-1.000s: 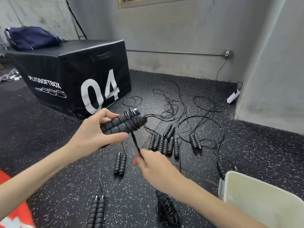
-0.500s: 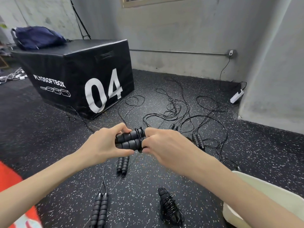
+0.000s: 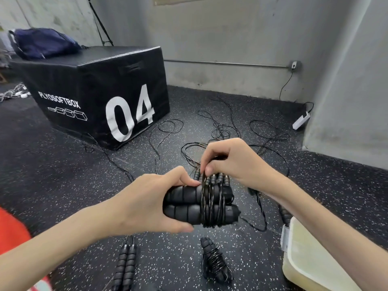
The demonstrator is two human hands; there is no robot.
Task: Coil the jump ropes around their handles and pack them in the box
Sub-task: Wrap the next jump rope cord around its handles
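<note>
The left hand (image 3: 147,203) is gripping a pair of black foam handles (image 3: 184,204) side by side, thumb under and fingers over, so the two stay clamped together as one core for winding. Several turns of thin black cord (image 3: 212,205) are already sitting tight around the handles' outer end, just past the left hand's fingertips; keeping the grip back from that end is probably leaving room for more wraps.

The right hand (image 3: 233,162) is hovering just above the coil w/ fingertips closed in a pinch on the cord, feeding it down onto the wraps. Holding it high and taut is likely keeping the turns from slipping off the end.

On the floor (image 3: 63,185), other ropes are waiting: a row of handle ends (image 3: 216,178) showing just behind the coil, a loose pair of handles (image 3: 126,267) near the bottom edge, loops of cord (image 3: 220,127) sprawling toward the wall. One finished bundle (image 3: 216,260) is lying near the pale box (image 3: 310,267) at lower right, not yet in it; can't tell what's inside the box. A black plyo box (image 3: 100,91) marked 04 is standing further back, w/ a dark bag (image 3: 42,44) on top.

Judging by this, the task is at an early stage: one rope mid-coil, most untouched.
</note>
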